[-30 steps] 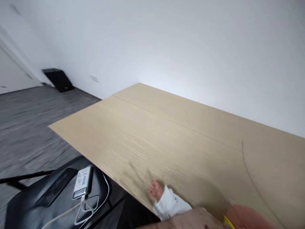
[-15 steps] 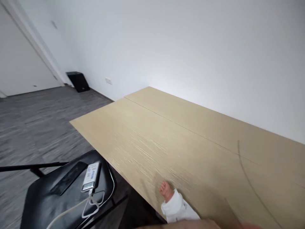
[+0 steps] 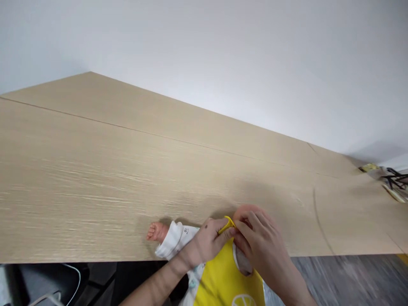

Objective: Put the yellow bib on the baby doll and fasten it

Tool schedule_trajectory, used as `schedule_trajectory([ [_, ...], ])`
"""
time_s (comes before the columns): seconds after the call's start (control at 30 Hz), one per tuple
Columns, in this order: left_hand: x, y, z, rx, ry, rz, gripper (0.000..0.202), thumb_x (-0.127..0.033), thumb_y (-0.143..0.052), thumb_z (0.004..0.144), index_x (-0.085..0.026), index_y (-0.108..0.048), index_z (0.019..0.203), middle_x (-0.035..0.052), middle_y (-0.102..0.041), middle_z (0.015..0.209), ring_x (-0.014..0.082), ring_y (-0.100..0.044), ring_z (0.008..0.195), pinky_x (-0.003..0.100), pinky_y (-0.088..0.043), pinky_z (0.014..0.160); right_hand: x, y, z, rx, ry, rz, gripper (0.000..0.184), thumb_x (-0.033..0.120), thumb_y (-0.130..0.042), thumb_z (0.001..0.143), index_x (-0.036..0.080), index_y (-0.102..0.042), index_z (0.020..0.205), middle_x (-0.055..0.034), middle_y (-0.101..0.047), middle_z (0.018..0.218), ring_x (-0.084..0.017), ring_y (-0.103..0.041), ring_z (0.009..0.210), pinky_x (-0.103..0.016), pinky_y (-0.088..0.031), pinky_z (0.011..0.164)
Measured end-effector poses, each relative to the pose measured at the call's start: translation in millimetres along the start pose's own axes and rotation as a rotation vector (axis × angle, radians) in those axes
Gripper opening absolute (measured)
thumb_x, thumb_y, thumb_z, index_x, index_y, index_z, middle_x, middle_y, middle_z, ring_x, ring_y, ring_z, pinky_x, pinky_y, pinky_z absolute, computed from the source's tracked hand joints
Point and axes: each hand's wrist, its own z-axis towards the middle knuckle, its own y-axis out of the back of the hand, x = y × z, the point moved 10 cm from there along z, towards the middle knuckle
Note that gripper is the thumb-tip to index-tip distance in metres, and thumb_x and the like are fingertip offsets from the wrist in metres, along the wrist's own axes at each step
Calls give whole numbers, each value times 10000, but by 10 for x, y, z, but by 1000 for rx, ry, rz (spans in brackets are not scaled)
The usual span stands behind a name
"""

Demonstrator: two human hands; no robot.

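A baby doll [image 3: 157, 232] in white clothes lies at the near edge of the wooden table [image 3: 95, 170], one arm stretched out to the left. A yellow bib [image 3: 223, 276] covers its chest. My left hand [image 3: 207, 244] and my right hand [image 3: 258, 242] meet at the doll's neck, both pinching the bib's yellow strap [image 3: 227, 223]. The doll's head [image 3: 247, 210] shows just behind my right hand and is mostly hidden by it.
A white wall runs behind the table. At the far right edge lie some dark and yellowish small items [image 3: 390, 180]. Below the table's near edge at left is a black chair with a white cable [image 3: 68, 282]. Grey floor [image 3: 350, 280] shows at lower right.
The view has swung right and down, away from the chair and floor. Both my hands have come into view and now pinch the bib's strap at the doll's neck.
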Motion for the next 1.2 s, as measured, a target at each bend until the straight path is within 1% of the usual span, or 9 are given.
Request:
schedule_trajectory([
  [0.23,-95,-78,-38,74,-108,7,314,-348,-325,872,-176,-504,681,36,-541,710,157,-501,690,265,-402,658,-93,-117,3,180,32,120,78,124,-511,764,190,-548,748,11,-512,854,-104,-456,777,-255,-371,720],
  [0.33,-174,-109,-46,130,-152,-34,295,-339,-333,869,-178,-532,723,56,-561,791,168,-524,744,267,-426,699,-91,-70,-15,176,49,164,124,122,-463,795,199,-548,750,20,-516,863,-95,-453,783,-246,-360,693],
  [0.4,-232,-131,-52,170,-176,-47,301,-346,-323,871,-194,-552,747,65,-576,843,182,-537,805,272,-433,749,-76,-13,-44,139,52,167,128,136,-446,809,208,-549,794,19,-514,885,-91,-452,796,-243,-358,684],
  [0.53,-318,-141,-73,207,-209,-56,306,-363,-325,867,-214,-582,793,74,-583,940,197,-537,897,272,-429,815,-52,21,-123,111,28,145,94,209,-459,829,224,-548,855,23,-518,929,-115,-430,878,-276,-353,750],
  [0.63,-351,-141,-91,197,-232,-41,330,-346,-309,873,-201,-579,750,72,-577,877,191,-538,848,271,-439,769,-58,-18,-182,144,9,173,101,233,-429,853,229,-530,861,41,-530,946,-128,-408,930,-318,-326,814],
  [0.7,-361,-168,-98,200,-252,-20,337,-327,-293,877,-194,-564,726,69,-564,837,179,-535,806,263,-440,725,-69,-10,-215,135,11,190,110,206,-406,862,223,-514,856,47,-536,938,-125,-408,931,-333,-311,836],
  [0.87,-352,-325,-100,264,-343,8,253,-315,-388,848,-172,-500,673,53,-517,770,142,-510,713,225,-421,637,-73,67,-300,81,55,229,91,172,-409,851,205,-494,855,31,-539,905,-122,-419,909,-330,-318,830],
  [0.97,-320,-378,-101,284,-370,-6,219,-298,-418,835,-170,-465,663,43,-499,759,128,-499,693,211,-408,619,-76,70,-341,109,42,263,87,165,-401,853,199,-482,853,25,-532,898,-120,-419,901,-323,-331,818],
  [1.2,-312,-366,-119,265,-370,-58,193,-292,-432,818,-192,-434,653,40,-506,755,140,-504,677,235,-411,598,-115,22,-341,195,0,280,120,170,-371,863,208,-484,869,13,-522,911,-126,-413,913,-336,-336,826],
])
